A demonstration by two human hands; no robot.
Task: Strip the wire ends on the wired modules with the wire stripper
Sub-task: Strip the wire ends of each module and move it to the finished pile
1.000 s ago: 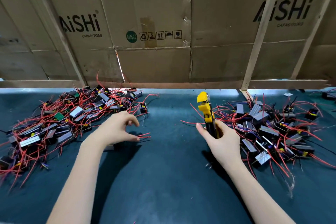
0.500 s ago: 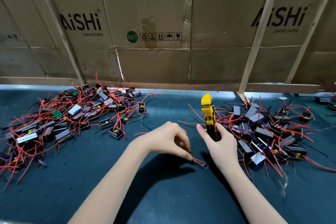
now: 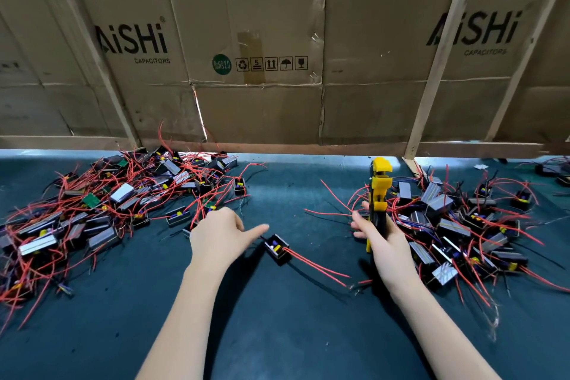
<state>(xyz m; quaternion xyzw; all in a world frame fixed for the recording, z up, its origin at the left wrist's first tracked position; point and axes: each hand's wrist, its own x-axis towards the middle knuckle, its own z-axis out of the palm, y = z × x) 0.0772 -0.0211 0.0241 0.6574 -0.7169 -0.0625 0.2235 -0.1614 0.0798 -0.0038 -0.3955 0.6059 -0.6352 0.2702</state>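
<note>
Between the two hands, on the dark teal worktop (image 3: 277, 333), lies a small black box-shaped module (image 3: 277, 248) with yellow parts inside and two long red wires trailing right. Left hand (image 3: 220, 236) has its grip relaxed, one finger extended, tip at the module's edge. Right hand (image 3: 384, 239) grips an upright yellow-and-black wire stripper (image 3: 378, 191). Heaps of wired modules lie left (image 3: 117, 200) and right (image 3: 462, 222).

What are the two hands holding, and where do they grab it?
The right hand grips the yellow wire stripper by its dark handles, head up. The left hand holds nothing; one finger points toward the lone module.
</note>
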